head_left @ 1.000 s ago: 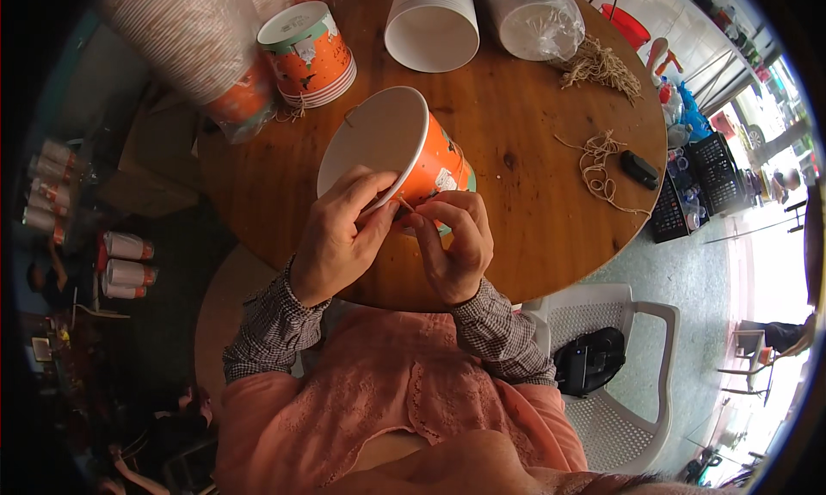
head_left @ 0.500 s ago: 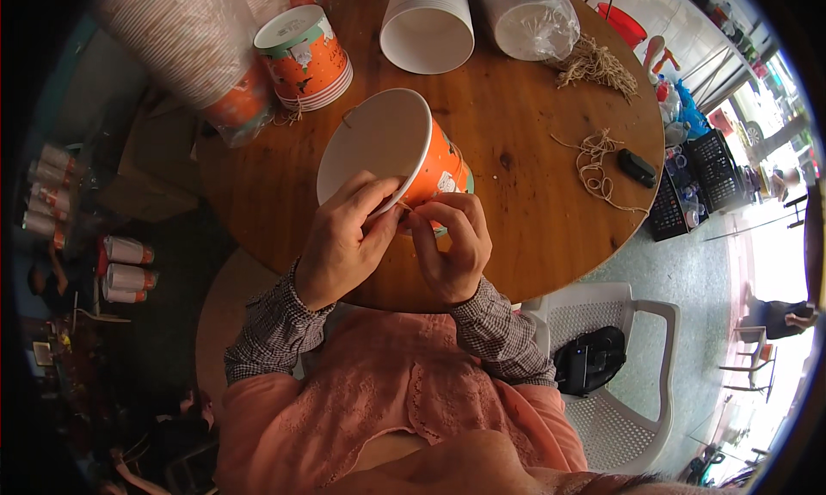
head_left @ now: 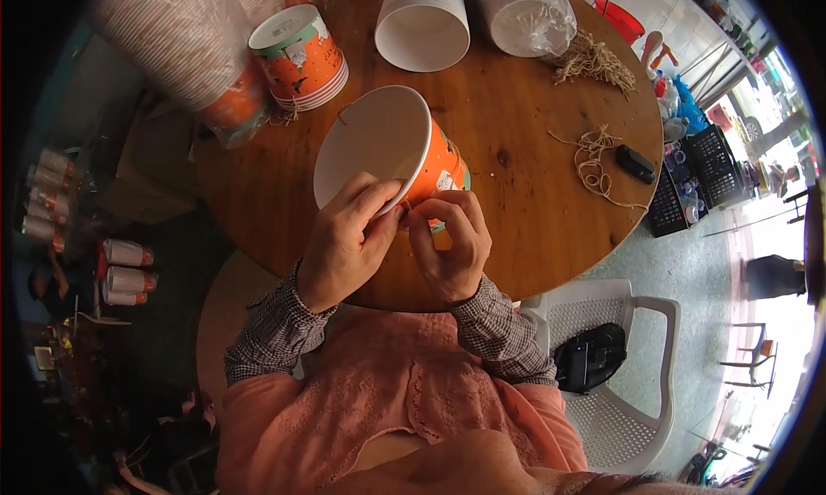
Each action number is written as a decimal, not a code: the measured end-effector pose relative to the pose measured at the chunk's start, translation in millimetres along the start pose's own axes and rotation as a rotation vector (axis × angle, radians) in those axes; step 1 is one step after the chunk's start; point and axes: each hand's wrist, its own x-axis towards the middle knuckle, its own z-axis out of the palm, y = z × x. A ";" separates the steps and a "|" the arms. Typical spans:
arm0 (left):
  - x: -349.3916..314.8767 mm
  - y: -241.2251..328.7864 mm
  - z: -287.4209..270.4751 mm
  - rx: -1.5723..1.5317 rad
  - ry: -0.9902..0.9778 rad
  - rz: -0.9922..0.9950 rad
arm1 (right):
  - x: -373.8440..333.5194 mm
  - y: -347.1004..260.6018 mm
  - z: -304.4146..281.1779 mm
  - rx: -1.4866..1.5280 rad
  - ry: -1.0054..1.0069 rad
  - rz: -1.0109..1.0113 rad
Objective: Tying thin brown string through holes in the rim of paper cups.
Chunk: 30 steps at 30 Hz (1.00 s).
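Note:
A large paper bucket (head_left: 366,138), white inside and orange with green outside, lies tilted with its mouth toward me. My left hand (head_left: 348,237) grips its near rim, fingers inside and thumb at the outer edge. Just outside that rim, my right hand (head_left: 452,241) pinches a thin end of string, mostly hidden by the fingertips. A short loop of string (head_left: 344,114) shows at the opposite side of the rim. To the right on the table is a loose tangle of string (head_left: 595,164), with a thicker bundle of cut strings (head_left: 595,65) behind it.
A small stack of orange buckets (head_left: 301,65) stands upside down at the back left, beside tall bagged stacks (head_left: 176,48). White buckets (head_left: 422,35) lie along the back of the round wooden table (head_left: 516,211). A black object (head_left: 635,164) rests near its right edge. A white chair (head_left: 594,418) holds a black bag (head_left: 589,357).
My hands stay almost in place at the rim, with small finger movement. The bucket has shifted slightly to the left, and less of the string shows between my fingers.

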 end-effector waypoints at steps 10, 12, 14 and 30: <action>-1.1 -4.2 2.6 -0.001 -0.011 0.044 | -1.2 5.5 1.0 -0.017 -0.033 0.004; -1.1 -6.9 3.9 0.009 -0.022 0.037 | -1.6 9.0 1.8 0.004 -0.067 0.028; 1.2 -11.3 7.6 0.066 0.011 0.017 | -1.0 14.9 3.7 0.022 -0.100 0.052; 24.6 -37.1 29.0 -0.125 -0.062 -0.037 | 13.0 45.2 6.2 0.103 -0.145 0.332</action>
